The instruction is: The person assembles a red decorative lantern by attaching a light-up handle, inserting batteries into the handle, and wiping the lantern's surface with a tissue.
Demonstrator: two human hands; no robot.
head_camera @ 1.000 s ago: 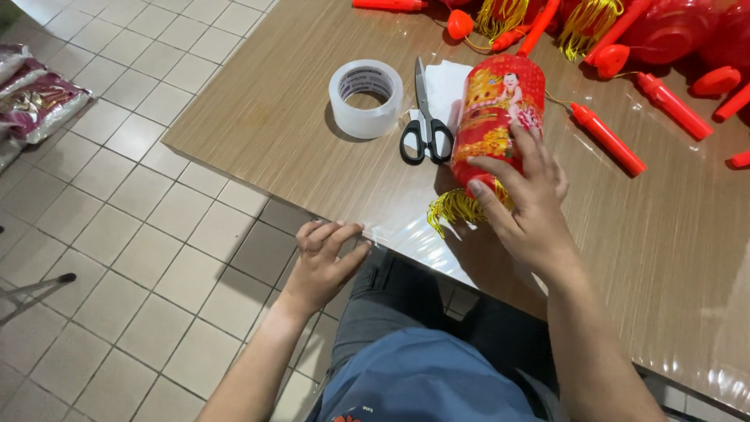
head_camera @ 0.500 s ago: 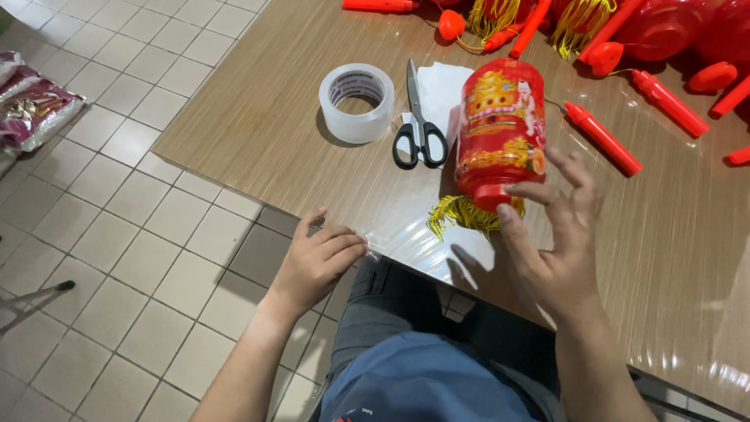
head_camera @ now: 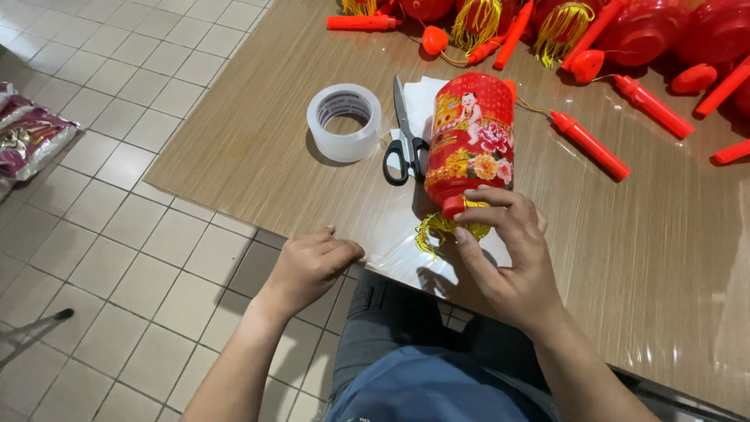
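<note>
A red cylindrical lantern [head_camera: 471, 137] with colourful pictures lies on the wooden table [head_camera: 258, 133], its yellow tassel [head_camera: 437, 230] toward me. My right hand [head_camera: 508, 254] pinches the lantern's near end cap and tassel with fingertips. My left hand [head_camera: 312, 262] rests at the table's near edge, fingers curled on a clear plastic sheet [head_camera: 398, 262]. Black-handled scissors [head_camera: 406, 144] lie just left of the lantern on a white sheet.
A roll of clear tape [head_camera: 344, 121] sits left of the scissors. Red sticks [head_camera: 590, 144], tassels [head_camera: 473, 23] and more red lanterns [head_camera: 648, 31] crowd the far right of the table. Tiled floor [head_camera: 101, 234] lies to the left, with a purple packet [head_camera: 31, 137] on it.
The lantern has rolled and shifted slightly away. My right hand slid off its body down to the near end at the tassel. My left hand stayed at the table edge.
</note>
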